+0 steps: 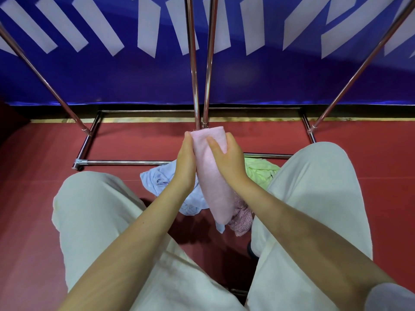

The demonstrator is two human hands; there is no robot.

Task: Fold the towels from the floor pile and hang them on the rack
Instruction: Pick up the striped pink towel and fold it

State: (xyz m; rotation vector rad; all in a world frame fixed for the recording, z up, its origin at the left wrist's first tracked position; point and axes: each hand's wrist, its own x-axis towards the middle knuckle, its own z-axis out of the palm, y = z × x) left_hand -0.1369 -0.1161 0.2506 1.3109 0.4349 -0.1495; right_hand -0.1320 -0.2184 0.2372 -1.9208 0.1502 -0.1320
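Both hands hold the folded pink towel (211, 176) upright above the floor pile (170, 187), left hand (185, 162) flat against its side, right hand (229, 158) curled round it, long axis pointing up toward the rack (203, 63) ahead.

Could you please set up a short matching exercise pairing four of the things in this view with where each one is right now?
Things:
1. pink towel
2. blue towel
3. green towel
4. rack

Places:
A. on the floor, under the left hand
B. standing in front of the blue wall
C. held folded between both hands
D. on the floor beside the right knee, past the right hand

Pairs: 1-C, 2-A, 3-D, 4-B
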